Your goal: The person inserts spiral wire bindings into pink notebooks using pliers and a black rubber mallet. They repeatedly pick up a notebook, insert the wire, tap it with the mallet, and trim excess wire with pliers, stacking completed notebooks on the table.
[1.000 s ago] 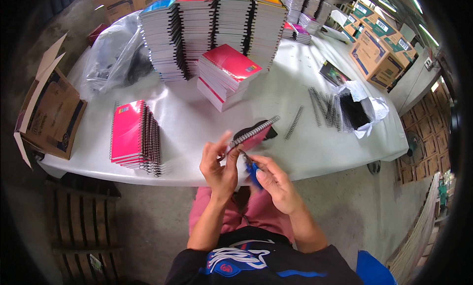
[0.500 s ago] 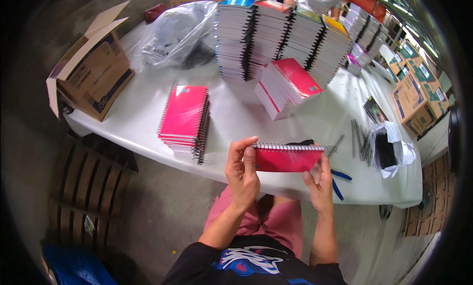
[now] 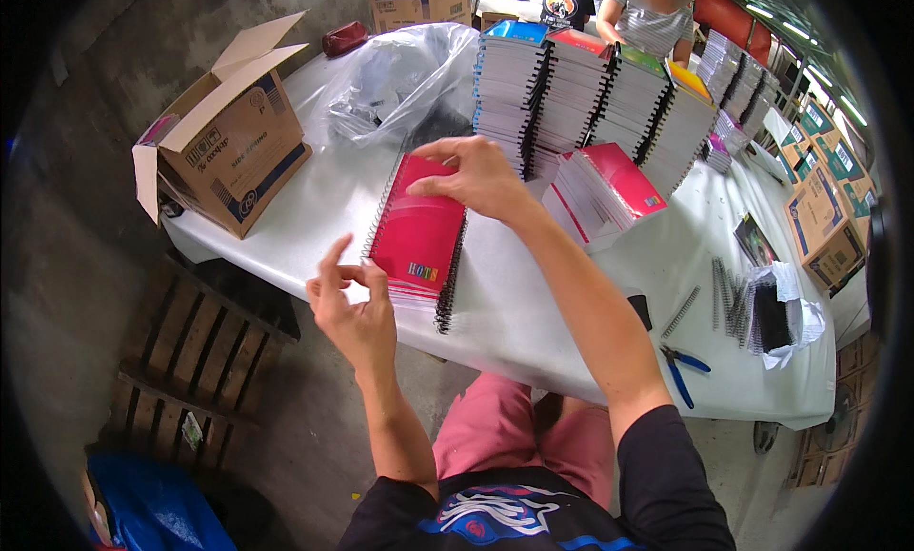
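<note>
A stack of red spiral notebooks (image 3: 419, 223) lies on the white-covered table, its coils along the long sides. My right hand (image 3: 476, 178) is over the far end of the top notebook, thumb and fingers apart and curved, with nothing gripped between them. At the near left corner of the stack is my left hand (image 3: 354, 304), fingers spread and holding nothing; I cannot tell whether it touches the covers. Right of the stack stands a pile of red-covered book blocks (image 3: 609, 191), with no coils visible on it.
Tall stacks of coil-bound notebooks (image 3: 571, 99) rise behind. An open carton (image 3: 233, 156) and clear plastic bag (image 3: 390, 85) sit at left. Blue-handled pliers (image 3: 684, 370), loose black coils (image 3: 731, 304) and a paper-lined box (image 3: 769, 313) lie right. A person (image 3: 652, 18) works beyond.
The red notebook that both hands held up at the table's front edge now lies on the stack at left. Both hands have moved left and let it go.
</note>
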{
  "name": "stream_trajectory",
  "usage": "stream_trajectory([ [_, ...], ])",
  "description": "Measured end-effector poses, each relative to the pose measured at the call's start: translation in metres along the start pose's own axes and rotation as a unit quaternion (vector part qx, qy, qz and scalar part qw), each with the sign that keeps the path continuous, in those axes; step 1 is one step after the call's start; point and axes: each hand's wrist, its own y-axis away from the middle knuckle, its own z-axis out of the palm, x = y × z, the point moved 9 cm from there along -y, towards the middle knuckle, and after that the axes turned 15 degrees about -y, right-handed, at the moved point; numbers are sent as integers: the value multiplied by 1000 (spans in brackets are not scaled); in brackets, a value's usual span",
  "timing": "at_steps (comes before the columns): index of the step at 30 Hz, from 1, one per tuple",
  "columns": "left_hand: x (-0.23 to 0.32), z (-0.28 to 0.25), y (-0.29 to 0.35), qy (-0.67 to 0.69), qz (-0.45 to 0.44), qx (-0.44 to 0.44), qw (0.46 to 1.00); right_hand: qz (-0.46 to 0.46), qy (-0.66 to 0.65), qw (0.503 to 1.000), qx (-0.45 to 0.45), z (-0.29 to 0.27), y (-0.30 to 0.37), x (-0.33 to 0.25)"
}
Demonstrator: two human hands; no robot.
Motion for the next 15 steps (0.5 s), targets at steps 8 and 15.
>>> stream_trajectory([
  [8, -30, 42, 21, 85, -55, -50, 994, 44, 64, 997, -9, 28, 3, 52],
  [15, -38, 53, 27, 202, -106, -59, 972, 45, 143, 987, 50, 9, 19, 42],
])
